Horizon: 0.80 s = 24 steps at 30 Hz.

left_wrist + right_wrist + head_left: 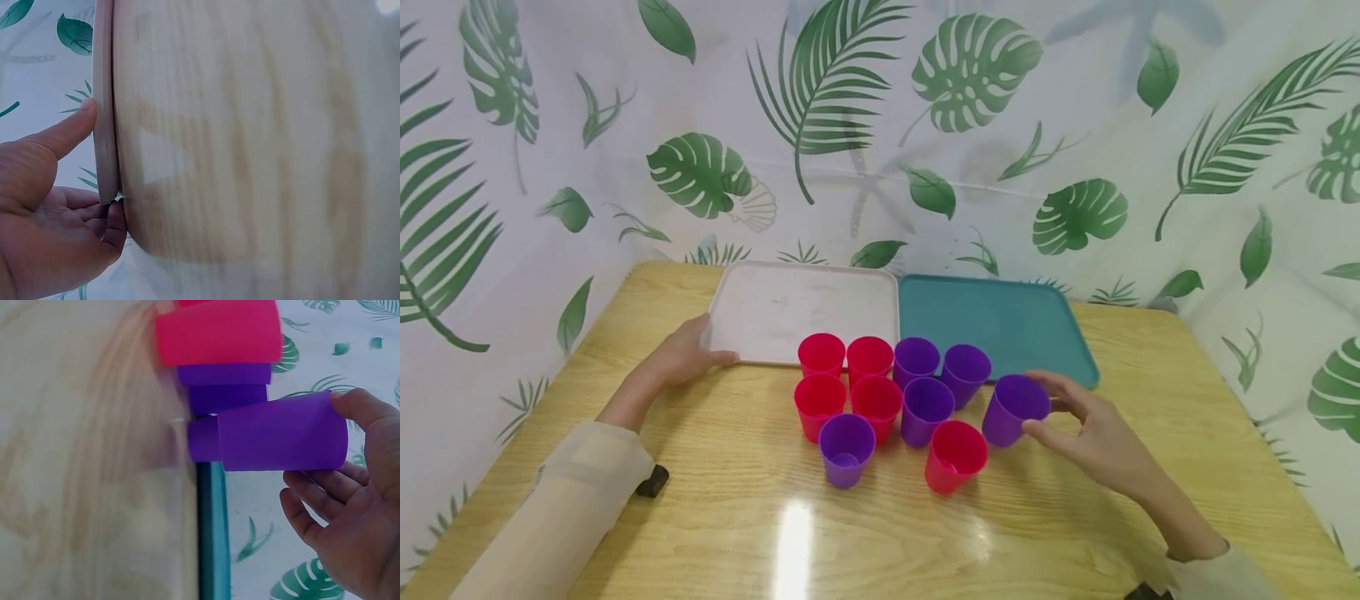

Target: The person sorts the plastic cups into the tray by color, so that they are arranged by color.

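My left hand (688,354) grips the near left corner of a white tray (805,308); in the left wrist view the thumb is on its rim (105,125) and the fingers curl round the corner. My right hand (1101,433) pinches the rim of a purple cup (1015,412) between thumb and fingers, also seen in the right wrist view as the purple cup (281,434). Left of it stand three purple cups (927,412), then several red cups (820,404). In front stand one purple cup (847,450) and one red cup (955,458). All cups have their mouths up.
A teal tray (1000,317) lies against the white tray's right side, at the back of the wooden table (715,517). Behind it hangs a leaf-print cloth (850,100). The back cups overlap the trays' front edges in the head view.
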Available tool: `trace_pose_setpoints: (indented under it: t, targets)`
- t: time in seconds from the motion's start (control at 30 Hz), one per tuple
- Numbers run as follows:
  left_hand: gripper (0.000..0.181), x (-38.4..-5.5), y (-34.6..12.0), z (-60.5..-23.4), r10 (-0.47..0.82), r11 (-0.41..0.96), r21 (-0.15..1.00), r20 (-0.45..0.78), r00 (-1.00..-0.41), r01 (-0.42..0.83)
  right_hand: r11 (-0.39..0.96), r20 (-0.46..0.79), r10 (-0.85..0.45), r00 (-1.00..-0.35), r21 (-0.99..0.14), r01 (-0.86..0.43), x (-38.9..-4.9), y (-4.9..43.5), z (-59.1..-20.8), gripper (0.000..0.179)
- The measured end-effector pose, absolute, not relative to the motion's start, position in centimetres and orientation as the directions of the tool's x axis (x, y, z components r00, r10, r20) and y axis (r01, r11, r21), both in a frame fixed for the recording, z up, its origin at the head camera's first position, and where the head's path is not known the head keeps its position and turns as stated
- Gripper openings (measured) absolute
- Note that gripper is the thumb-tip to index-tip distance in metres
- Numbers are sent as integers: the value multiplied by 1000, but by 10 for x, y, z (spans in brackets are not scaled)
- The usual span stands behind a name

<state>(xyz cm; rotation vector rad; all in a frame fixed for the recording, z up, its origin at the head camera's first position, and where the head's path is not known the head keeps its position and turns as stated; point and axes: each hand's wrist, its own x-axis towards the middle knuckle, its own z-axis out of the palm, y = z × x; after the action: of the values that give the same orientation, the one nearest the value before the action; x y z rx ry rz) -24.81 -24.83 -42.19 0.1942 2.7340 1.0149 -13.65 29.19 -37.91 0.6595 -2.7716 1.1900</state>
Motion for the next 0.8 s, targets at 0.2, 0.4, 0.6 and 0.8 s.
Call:
trace_pose_setpoints:
  t: [0.2,0.4,0.6,0.8]
  targets:
    - [93,-249,-250,-424,200,746,665,-166,-966,40,606,239,-336,-911,-685,-404,-134,308,-361,56]
    - [95,-249,-252,-425,173,739,674,-190,-967,0,578,279,-292,-915,-710,-402,-140,330,-345,55]
    - [94,-248,-252,-426,151,716,697,-205,-967,-36,599,285,-232,-930,-711,-367,-159,346,-330,55]
    - [95,-247,-252,-427,129,698,713,-213,-969,-63,653,240,-175,-955,-698,-295,-190,352,-319,61]
